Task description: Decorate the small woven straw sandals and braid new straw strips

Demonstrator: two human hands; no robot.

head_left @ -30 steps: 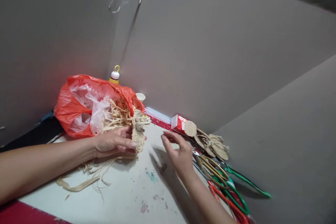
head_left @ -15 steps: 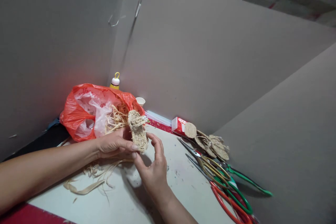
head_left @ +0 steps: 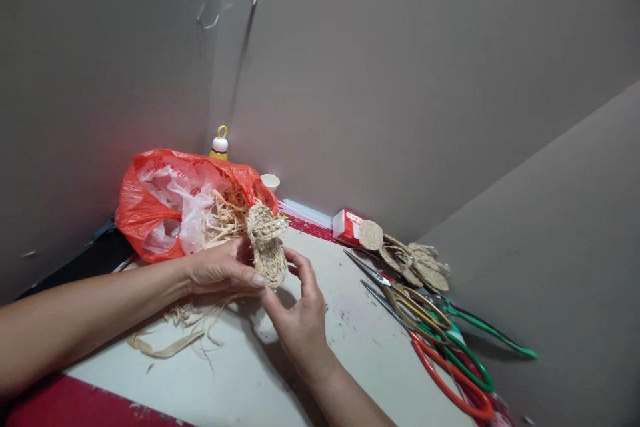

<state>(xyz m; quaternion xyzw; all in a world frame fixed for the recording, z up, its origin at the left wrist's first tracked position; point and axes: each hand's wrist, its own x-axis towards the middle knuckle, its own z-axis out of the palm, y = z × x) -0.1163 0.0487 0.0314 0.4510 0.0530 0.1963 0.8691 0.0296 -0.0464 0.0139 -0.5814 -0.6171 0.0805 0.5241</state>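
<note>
A small woven straw slipper (head_left: 271,261), with a strap and pale beads near its top, is held upright above the white table. My left hand (head_left: 225,269) grips its lower left side, thumb in front and the other fingers hidden behind it. Around its lower right edge curve the thumb and fingers of my right hand (head_left: 300,310), closed on the heel end. Behind the slipper, loose straw (head_left: 227,217) spills from a red plastic bag (head_left: 137,207). Thin straw strips (head_left: 167,349) lie on the table below my left forearm.
Gold-handled scissors (head_left: 417,307), red-handled scissors (head_left: 450,380) and a green-handled tool (head_left: 493,332) lie at the right. Behind them are woven pieces (head_left: 420,263) and a red and white box (head_left: 346,225). A white cup (head_left: 271,182) and a yellow bottle (head_left: 219,147) stand at the back.
The camera view has shifted, so the table items appear slightly moved. The slipper has turned a little in my hands, and both hands still hold it.
</note>
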